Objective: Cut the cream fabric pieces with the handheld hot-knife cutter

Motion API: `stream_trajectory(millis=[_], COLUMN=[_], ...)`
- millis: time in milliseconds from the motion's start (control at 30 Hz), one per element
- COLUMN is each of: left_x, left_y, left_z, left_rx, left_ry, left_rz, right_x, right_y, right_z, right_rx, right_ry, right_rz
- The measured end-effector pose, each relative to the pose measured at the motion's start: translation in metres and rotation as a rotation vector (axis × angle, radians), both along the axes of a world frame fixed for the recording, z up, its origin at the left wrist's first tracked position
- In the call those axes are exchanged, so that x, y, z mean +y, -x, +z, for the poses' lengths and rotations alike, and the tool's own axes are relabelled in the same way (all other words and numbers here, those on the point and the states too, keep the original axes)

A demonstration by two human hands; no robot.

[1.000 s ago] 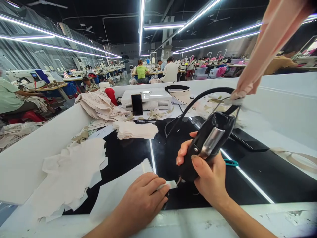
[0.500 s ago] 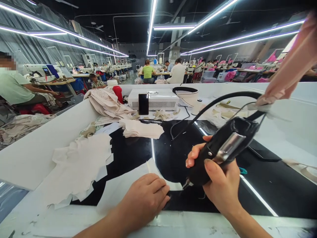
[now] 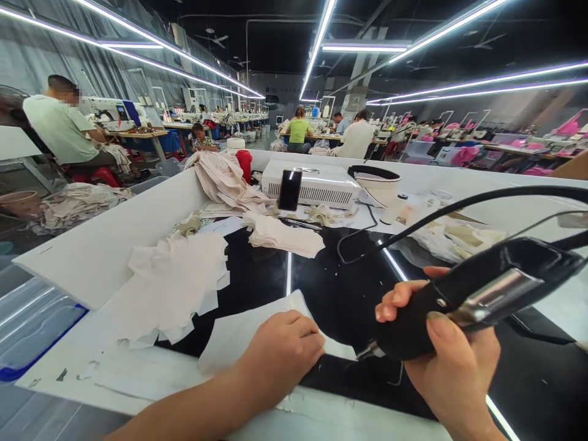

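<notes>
My right hand (image 3: pixel 452 349) is wrapped round a black corded hand tool (image 3: pixel 478 300) with a metal lever on its side. Its thin metal tip (image 3: pixel 370 351) points left and down, at the right-hand corner of a pale fabric piece (image 3: pixel 248 331) on the black tabletop (image 3: pixel 349 306). My left hand (image 3: pixel 289 349) lies over that piece with its fingers curled and closed on the edge; the fingertips are partly hidden. Left of it spreads a loose pile of pale cut pieces (image 3: pixel 165 282). A neat stack of cream pieces (image 3: pixel 285 233) lies farther back.
Behind stand a white vented box (image 3: pixel 316 184), a phone (image 3: pixel 290 190) propped against it, and a cream bin (image 3: pixel 376 184). Bunched fabric (image 3: pixel 225 177) sits at back left. A black cable (image 3: pixel 441 208) arches over the right side. Co-workers sit beyond the low white walls (image 3: pixel 119 226).
My view has turned left and tipped a little. The tool now lies flatter, its tip still at the fabric's corner. My left hand stays on the piece.
</notes>
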State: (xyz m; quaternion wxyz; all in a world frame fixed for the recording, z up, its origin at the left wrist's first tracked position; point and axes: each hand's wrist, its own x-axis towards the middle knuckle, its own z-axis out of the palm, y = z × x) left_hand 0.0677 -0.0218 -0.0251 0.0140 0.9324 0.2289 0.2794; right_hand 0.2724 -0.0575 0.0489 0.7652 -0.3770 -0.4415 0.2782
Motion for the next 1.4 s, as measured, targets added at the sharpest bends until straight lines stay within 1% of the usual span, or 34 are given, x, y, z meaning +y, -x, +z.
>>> stream_trajectory(millis=[167,267,433,500,600,700,833,1000,1200,1400], left_x=[0.002,0.003,0.002,0.002,0.002,0.002,0.002,0.003,0.002,0.002], left_y=[-0.005,-0.006,-0.004,-0.005,-0.004,-0.003,-0.002,-0.003,-0.005,-0.005], left_z=[-0.007,-0.007,-0.001,0.002,0.004,0.005,0.003,0.001,-0.001,-0.001], left_rx=[0.066,0.051,-0.029,-0.002,0.077,0.107,0.089,0.082,0.074,0.076], left_ry=[0.021,0.033,-0.055,-0.069,-0.034,-0.003,0.005,-0.004,-0.022,-0.035], left_rz=[0.034,0.037,-0.066,-0.1,-0.124,-0.123,-0.127,-0.131,-0.127,-0.119], right_x=[0.0,-0.001,-0.002,-0.003,-0.003,-0.003,-0.001,0.009,0.02,0.022], right_y=[0.002,0.002,0.002,0.002,0.002,0.002,0.003,0.009,0.02,0.022], right_z=[0.007,0.009,0.01,0.01,0.009,0.009,0.01,0.012,0.006,0.003], right_rx=[0.0,0.01,0.003,-0.001,0.001,0.013,0.024,0.057,0.049,0.025], right_ry=[0.003,0.022,0.028,0.024,0.024,0.03,0.036,0.016,-0.019,-0.033], right_rz=[-0.012,-0.016,-0.015,-0.013,-0.013,-0.018,-0.025,-0.028,0.034,0.022])
